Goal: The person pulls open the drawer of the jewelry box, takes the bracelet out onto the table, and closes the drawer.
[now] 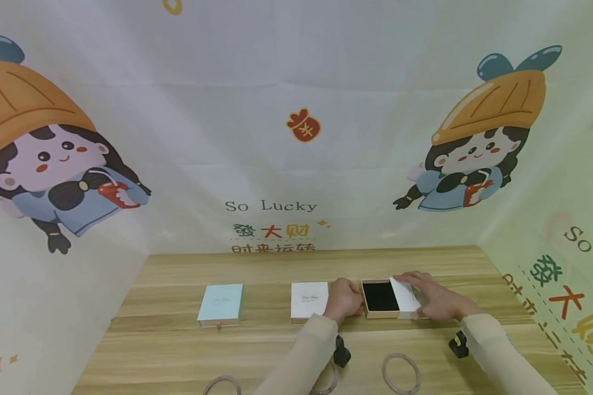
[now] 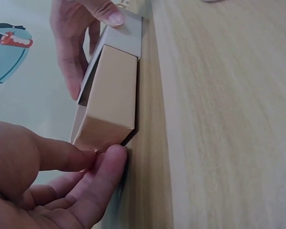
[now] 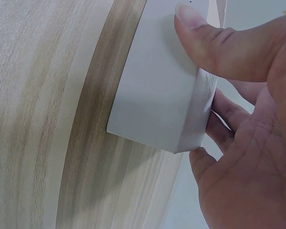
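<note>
A white drawer-style gift box (image 1: pixel 406 298) lies on the table with its tan inner drawer (image 1: pixel 380 315) slid partly out to the left. Black lining (image 1: pixel 379 297) shows inside the drawer. My left hand (image 1: pixel 344 299) pinches a small pull at the drawer's end between thumb and finger; the pull (image 2: pixel 95 151) is mostly hidden. Around the white sleeve (image 3: pixel 152 81) my right hand (image 1: pixel 434 296) grips, thumb on the near side and fingers on the far side.
Left of my left hand sits another white box (image 1: pixel 308 299), and further left a pale blue box (image 1: pixel 221 303). Along the table's front lie a ring-shaped bangle (image 1: pixel 385 373), a second bangle (image 1: pixel 335 378) partly behind my left sleeve, and a third bangle (image 1: pixel 222 377). Printed cloth (image 1: pixel 356 164) hangs behind.
</note>
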{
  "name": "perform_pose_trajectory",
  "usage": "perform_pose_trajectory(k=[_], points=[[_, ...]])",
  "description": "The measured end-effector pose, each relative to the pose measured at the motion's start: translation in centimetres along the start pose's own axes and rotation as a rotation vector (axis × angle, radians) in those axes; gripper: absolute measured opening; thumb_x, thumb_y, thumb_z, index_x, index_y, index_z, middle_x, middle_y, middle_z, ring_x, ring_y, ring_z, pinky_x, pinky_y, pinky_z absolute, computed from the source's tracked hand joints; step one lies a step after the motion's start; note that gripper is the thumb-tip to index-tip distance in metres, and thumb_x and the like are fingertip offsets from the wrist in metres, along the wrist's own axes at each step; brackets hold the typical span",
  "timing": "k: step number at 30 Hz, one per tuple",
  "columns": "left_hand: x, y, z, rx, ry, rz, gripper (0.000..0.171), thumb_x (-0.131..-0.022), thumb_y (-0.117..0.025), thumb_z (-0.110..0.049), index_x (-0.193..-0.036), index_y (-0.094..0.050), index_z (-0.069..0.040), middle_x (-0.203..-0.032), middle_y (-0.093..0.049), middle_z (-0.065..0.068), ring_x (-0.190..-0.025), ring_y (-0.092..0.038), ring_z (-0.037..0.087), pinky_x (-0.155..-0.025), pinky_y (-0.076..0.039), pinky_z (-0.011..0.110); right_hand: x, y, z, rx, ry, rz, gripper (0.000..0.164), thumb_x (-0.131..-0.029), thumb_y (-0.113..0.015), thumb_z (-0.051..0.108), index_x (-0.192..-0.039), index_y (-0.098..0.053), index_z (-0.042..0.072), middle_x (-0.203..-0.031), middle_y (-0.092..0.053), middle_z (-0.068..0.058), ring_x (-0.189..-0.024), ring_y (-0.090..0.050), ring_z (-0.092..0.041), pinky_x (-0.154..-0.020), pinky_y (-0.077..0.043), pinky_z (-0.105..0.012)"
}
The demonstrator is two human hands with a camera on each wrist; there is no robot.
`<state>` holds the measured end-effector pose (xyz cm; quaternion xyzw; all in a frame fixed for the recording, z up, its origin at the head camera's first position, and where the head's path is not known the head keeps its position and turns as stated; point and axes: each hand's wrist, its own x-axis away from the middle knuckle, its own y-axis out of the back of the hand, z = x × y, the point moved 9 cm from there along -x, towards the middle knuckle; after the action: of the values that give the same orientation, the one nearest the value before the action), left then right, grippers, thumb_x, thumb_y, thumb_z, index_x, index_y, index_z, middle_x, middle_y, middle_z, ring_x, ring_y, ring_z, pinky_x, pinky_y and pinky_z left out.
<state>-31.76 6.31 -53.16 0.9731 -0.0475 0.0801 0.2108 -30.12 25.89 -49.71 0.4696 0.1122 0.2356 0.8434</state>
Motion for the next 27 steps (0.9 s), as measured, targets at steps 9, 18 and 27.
perform_pose_trajectory(k=[9,18,27], points=[[-0.39,-0.21,-0.16,0.008,-0.001,-0.021,0.014,-0.083,-0.066,0.011,-0.076,-0.065,-0.001,-0.06,-0.064,0.005,-0.044,-0.059,0.008,-0.043,-0.049,0.019,-0.14,-0.17,-0.34,0.003,-0.018,0.007,0.09,-0.068,-0.084,0.0,-0.151,-0.048,0.006,-0.153,-0.041,-0.028,-0.136,-0.038,-0.05,-0.102,-0.04,-0.074],[-0.52,-0.2,-0.27,-0.061,-0.007,-0.052,0.018,-0.086,-0.064,0.009,-0.073,-0.064,-0.004,-0.053,-0.064,0.003,-0.041,-0.059,0.007,-0.041,-0.046,0.018,-0.32,-0.02,-0.07,0.022,0.001,0.007,0.09,-0.067,-0.085,0.0,-0.149,-0.05,0.005,-0.15,-0.045,-0.027,-0.132,-0.041,-0.048,-0.1,-0.044,-0.069],[-0.95,-0.4,-0.04,-0.054,0.005,-0.055,0.02,-0.085,-0.065,0.008,-0.071,-0.064,-0.006,-0.049,-0.06,0.0,-0.037,-0.053,0.005,-0.038,-0.042,0.017,-0.46,-0.05,-0.19,0.055,-0.013,0.012,0.09,-0.066,-0.085,0.001,-0.149,-0.05,0.007,-0.15,-0.046,-0.026,-0.132,-0.043,-0.047,-0.097,-0.047,-0.064]])
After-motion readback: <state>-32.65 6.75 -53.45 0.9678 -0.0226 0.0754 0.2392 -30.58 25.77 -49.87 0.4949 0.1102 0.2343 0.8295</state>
